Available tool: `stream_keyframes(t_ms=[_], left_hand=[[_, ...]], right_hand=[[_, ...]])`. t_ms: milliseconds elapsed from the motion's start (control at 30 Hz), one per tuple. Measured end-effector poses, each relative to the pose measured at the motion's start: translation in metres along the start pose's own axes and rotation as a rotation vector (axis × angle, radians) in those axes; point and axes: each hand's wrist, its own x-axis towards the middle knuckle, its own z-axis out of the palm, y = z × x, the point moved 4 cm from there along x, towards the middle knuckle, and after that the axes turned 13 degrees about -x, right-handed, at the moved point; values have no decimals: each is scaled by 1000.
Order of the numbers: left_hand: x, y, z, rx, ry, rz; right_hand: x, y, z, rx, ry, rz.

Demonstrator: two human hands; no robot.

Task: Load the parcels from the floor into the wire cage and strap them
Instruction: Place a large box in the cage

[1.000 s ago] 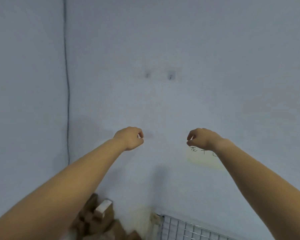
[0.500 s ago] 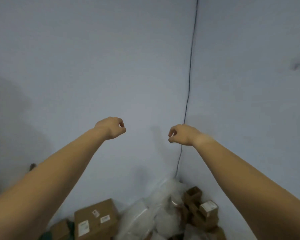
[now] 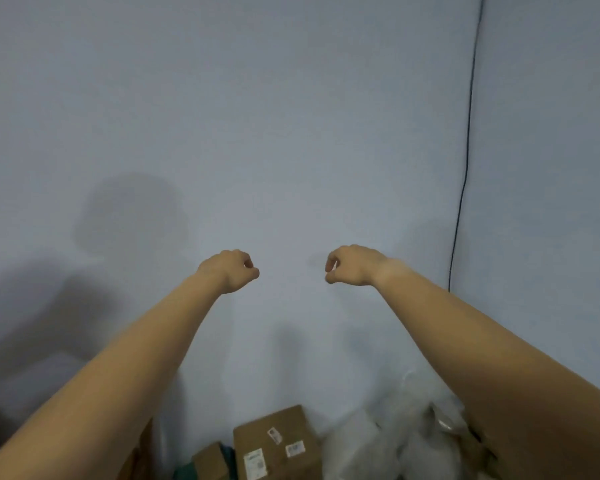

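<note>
Both arms are stretched out in front of me at chest height toward a plain wall. My left hand (image 3: pixel 231 270) is curled into a loose fist with nothing in it. My right hand (image 3: pixel 352 265) is curled the same way, also holding nothing. Far below, at the foot of the wall, lies a brown cardboard parcel (image 3: pixel 278 445) with white labels. A smaller brown parcel (image 3: pixel 210 462) sits to its left. White plastic-wrapped parcels (image 3: pixel 395 438) are heaped to the right, partly hidden by my right forearm. The wire cage is out of view.
A thin black cable (image 3: pixel 465 168) runs down the room corner on the right. My shadow falls on the wall (image 3: pixel 291 133) at the left. The parcels lie in the corner, against the wall.
My view has swung left: the wire cage left the frame, the corner cable shifted far right, and the labelled box and plastic parcels came into view. Both hands stayed raised and curled.
</note>
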Motion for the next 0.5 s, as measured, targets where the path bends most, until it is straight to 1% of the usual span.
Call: stream_keyframes(t_ms=[100, 267, 500], left_hand=[[19, -21, 18, -18, -13, 3], [42, -52, 65, -50, -79, -35], [86, -83, 135, -61, -180, -73]], right_hand=[[25, -9, 18, 6, -14, 33], [57, -22, 64, 14, -121, 60], [127, -27, 131, 35, -212, 22]])
